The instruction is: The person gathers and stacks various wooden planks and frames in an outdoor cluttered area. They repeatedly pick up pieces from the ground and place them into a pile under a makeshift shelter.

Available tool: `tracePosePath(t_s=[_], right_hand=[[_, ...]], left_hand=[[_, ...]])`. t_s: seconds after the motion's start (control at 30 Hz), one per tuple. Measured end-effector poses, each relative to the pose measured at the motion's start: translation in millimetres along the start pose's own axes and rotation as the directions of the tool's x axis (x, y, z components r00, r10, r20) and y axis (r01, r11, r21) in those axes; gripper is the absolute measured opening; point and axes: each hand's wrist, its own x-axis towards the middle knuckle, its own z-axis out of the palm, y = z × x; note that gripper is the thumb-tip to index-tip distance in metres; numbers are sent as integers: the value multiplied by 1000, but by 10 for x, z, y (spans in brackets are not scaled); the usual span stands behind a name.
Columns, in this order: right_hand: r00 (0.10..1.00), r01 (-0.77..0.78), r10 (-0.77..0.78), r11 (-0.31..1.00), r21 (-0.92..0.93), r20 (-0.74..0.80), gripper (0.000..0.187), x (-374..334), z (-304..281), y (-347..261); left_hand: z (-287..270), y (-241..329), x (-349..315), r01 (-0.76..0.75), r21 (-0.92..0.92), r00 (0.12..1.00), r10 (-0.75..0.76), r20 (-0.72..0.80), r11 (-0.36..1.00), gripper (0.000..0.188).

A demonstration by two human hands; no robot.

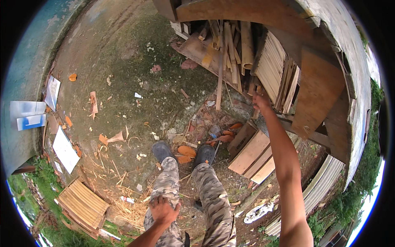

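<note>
My right arm stretches out to the shelter at the right. At its end my right hand is closed, with what looks like a short piece of wood showing below the fingers. Just beyond it stand stacked wooden slats and, to their left, long loose sticks with a bamboo tube. My left hand rests on my left leg in camouflage trousers, fingers spread and holding nothing. Below the right hand lies a bundle of planks.
A brown wooden panel and a weathered roof edge overhang the right side. Another slat bundle sits at the lower left. Corrugated sheets lie at lower right. Leaves, shavings and white boards litter the ground.
</note>
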Motion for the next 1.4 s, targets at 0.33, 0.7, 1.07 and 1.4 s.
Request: tracePosePath(t_s=[0.33,0.7,1.07,1.4], right_hand=[[989,143,-60,538,831,-132,62,610,484,-375],[902,405,-196,697,592,-385,35,1313,-903,-621],[921,1,129,943,332,-368,52,784,-508,-54],[913,237,-286,952,-192,-292,58,903,-159,-278]], left_hand=[[13,-42,-12,-17,13,998,18,-59,1000,74],[18,72,-33,1,60,1000,-1,-2,998,75],[1,105,-12,-13,123,1000,9,28,992,76],[-51,110,-7,-35,107,999,35,0,994,72]])
